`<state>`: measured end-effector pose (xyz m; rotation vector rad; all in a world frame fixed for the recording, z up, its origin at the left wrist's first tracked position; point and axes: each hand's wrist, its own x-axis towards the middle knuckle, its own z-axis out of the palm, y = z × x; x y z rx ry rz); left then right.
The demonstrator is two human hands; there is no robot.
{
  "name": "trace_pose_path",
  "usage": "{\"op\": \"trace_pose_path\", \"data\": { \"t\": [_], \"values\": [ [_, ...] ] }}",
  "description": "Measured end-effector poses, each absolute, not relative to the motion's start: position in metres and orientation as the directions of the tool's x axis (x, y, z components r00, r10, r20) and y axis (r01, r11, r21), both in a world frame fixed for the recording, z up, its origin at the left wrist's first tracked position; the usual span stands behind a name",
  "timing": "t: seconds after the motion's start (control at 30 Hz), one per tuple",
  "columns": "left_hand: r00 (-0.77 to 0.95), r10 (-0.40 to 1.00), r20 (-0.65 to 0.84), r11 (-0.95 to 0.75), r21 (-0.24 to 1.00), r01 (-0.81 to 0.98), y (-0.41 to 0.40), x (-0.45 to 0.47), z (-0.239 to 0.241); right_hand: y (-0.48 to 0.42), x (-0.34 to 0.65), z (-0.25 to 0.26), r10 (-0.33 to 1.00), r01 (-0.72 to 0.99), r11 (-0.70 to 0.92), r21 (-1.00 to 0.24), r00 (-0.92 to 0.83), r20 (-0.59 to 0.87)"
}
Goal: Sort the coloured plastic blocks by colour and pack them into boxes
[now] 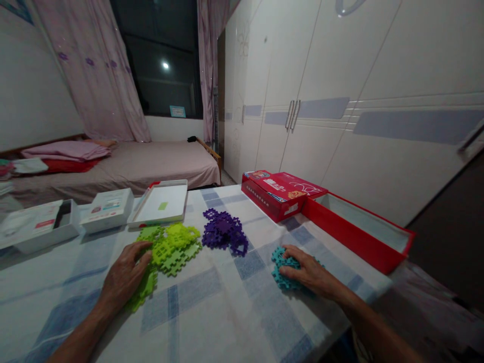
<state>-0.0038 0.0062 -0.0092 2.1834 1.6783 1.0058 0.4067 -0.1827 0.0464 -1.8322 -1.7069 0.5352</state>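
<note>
My left hand [126,269] rests on the left side of a heap of lime-green interlocking plastic building pieces [176,247]. Its fingers point away from me and lie over the pieces, covering part of them. Across the table, my right hand [315,275] lies over a smaller heap of teal interlocking plastic pieces [283,280]. Thumb and forefinger are apart on top of that heap, while the other fingers are mostly hidden. Between the hands and farther back sits a pile of dark purple gear-shaped pieces [224,229], touched by neither hand.
A blue-and-white checked cloth [212,307] covers the table. At the back left stand a white lid or tray [166,201], a white box [108,209] and an open white box [49,237]. A red box [272,194] and an open red box [355,237] line the right edge.
</note>
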Motion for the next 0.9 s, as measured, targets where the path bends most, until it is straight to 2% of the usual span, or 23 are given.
{"op": "trace_pose_path", "data": {
  "t": [0.33,0.67,0.8,0.9],
  "values": [
    [0.133,0.918,0.374,-0.327,0.522,0.787,0.007,-0.004,-0.008,-0.177,0.394,0.042,0.969,0.782,0.163,-0.602,-0.011,0.248],
    [0.134,0.915,0.381,-0.335,0.527,0.781,0.006,-0.004,-0.009,-0.17,0.392,0.047,0.916,0.82,0.311,-0.481,-0.123,0.382],
    [0.139,0.918,0.371,-0.334,0.537,0.775,0.007,-0.006,-0.01,-0.168,0.389,0.05,0.901,0.828,0.361,-0.429,-0.191,0.39],
    [0.142,0.916,0.375,-0.338,0.531,0.777,0.008,-0.007,-0.011,-0.168,0.388,0.054,0.906,0.805,0.368,-0.466,-0.197,0.376]
  ]
}}
